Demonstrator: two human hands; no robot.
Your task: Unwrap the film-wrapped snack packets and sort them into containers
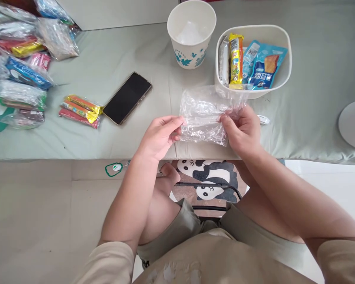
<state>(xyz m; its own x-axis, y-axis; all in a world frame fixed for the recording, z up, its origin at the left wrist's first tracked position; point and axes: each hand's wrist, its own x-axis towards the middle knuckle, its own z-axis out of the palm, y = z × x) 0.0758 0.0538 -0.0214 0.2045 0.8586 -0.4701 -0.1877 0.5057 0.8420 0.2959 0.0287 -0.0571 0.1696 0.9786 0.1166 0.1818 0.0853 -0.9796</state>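
A crinkled clear plastic bag [205,118] is stretched between my two hands above the front of the covered surface. My left hand [162,136] pinches its left edge between thumb and fingers. Closed on the right side of the bag is my right hand [242,130], with the fingertips partly hidden behind the thumb. Just beyond the bag stands a white bin [286,59] holding several snack packs, among them a blue pouch [268,65] and a yellow wrapped bar [236,59]. The bag's far edge overlaps the bin's front.
Left of the bag lie a phone [127,98] and a few snack sticks [80,110]. Several bagged snacks [26,71] are heaped at the far left. A white paper cup [192,51] with clear plastic inside stands at the back. A small white item [264,119] lies beside my right hand.
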